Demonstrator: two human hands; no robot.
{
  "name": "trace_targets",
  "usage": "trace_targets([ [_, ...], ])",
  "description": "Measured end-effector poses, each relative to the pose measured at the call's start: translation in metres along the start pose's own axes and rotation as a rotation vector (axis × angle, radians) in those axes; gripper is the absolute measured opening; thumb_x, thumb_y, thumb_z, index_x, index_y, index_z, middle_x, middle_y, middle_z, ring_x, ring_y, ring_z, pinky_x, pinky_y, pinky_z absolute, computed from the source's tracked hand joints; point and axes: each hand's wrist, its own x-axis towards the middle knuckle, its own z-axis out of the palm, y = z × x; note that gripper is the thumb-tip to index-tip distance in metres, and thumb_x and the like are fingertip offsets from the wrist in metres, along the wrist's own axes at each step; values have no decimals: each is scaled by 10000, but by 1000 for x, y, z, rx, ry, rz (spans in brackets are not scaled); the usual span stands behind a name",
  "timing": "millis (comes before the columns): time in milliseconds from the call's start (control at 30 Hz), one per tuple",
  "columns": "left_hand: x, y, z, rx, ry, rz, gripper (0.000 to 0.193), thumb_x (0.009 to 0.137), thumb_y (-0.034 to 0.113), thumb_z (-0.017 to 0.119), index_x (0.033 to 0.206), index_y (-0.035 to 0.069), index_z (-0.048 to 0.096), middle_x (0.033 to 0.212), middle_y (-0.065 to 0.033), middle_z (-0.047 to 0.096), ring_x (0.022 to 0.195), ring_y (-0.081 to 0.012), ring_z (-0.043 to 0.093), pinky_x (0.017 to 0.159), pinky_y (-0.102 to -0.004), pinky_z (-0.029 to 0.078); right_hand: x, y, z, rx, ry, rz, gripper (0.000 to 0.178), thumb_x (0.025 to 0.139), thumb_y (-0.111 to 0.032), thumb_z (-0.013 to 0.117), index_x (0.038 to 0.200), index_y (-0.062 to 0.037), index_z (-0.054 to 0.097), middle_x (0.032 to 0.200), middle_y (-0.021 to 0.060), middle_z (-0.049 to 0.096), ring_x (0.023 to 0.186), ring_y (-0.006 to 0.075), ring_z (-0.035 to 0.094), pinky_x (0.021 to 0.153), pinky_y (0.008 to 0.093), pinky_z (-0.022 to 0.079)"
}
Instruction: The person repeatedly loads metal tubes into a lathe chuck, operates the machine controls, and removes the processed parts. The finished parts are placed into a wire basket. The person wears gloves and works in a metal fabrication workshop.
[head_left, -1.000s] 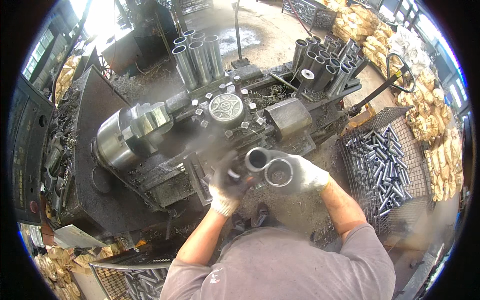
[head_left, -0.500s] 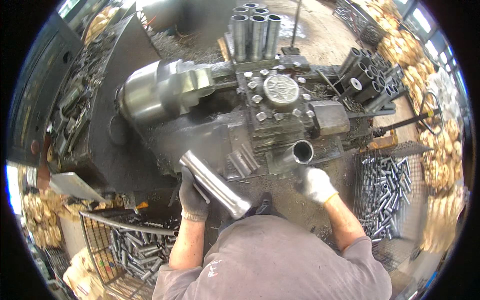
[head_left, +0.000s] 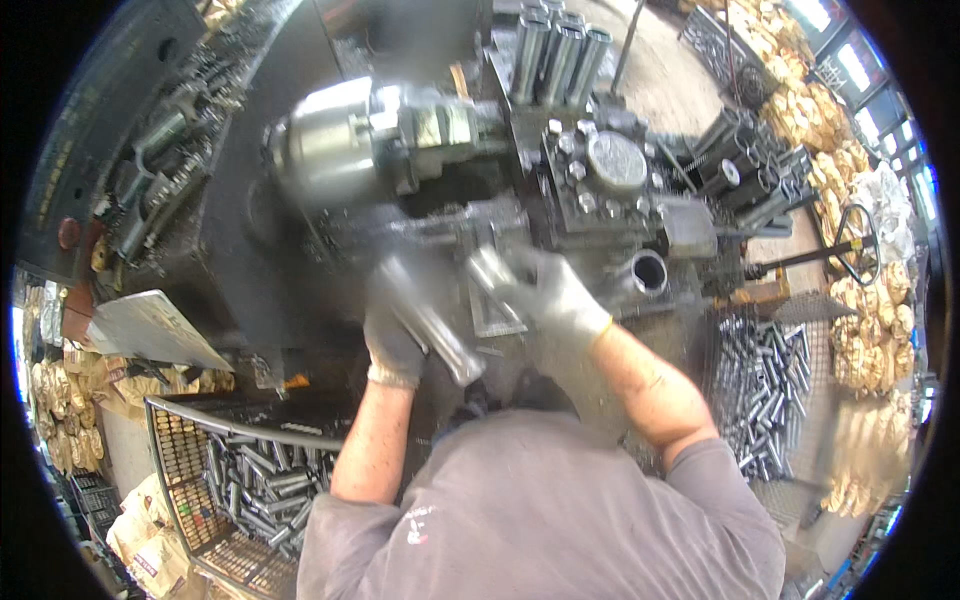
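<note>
My left hand (head_left: 393,335), in a dark glove, is closed round a shiny metal tube (head_left: 432,325) that slants down toward my body. Its upper end is blurred. My right hand (head_left: 560,290), in a whitish glove, has its fingers closed on a short shiny metal cylinder (head_left: 489,268) above a flat ledge of the lathe. Right of that hand, a round tube with an open dark mouth (head_left: 648,272) lies on the machine. Beyond my hands is the lathe chuck (head_left: 328,145), with the square tool post (head_left: 618,162) and its bolts to the right.
Several tubes (head_left: 560,60) stand upright behind the tool post. More dark tubes (head_left: 745,165) are stacked at the right. Wire baskets of small metal pieces flank me, the left basket (head_left: 180,480) and the right basket (head_left: 760,390). A metal plate (head_left: 158,325) juts out at left.
My right hand has moved left from beside the open-mouthed tube to the short metal cylinder and closed on it. My left hand still holds its tube. The whole view has shifted.
</note>
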Motion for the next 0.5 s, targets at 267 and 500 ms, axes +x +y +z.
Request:
trace_targets([
  [267,-27,32,129,275,-373,131,785,1062,563,527,1574,-28,463,1591,-205,514,1464,-362,497,1260,-471,337,-10,-59,8,77,-37,212,808,767,-413,924,1362,11,577,1159,234,741,1036,355,738,917,444,587],
  [500,165,161,127,2686,235,1250,854,762,486,829,1431,23,570,1405,-175,632,1369,-339,566,1204,-515,397,50,-156,-140,-497,-35,-577,709,783,-157,828,1436,-49,573,1205,204,740,1017,353,771,892,454,636],
])
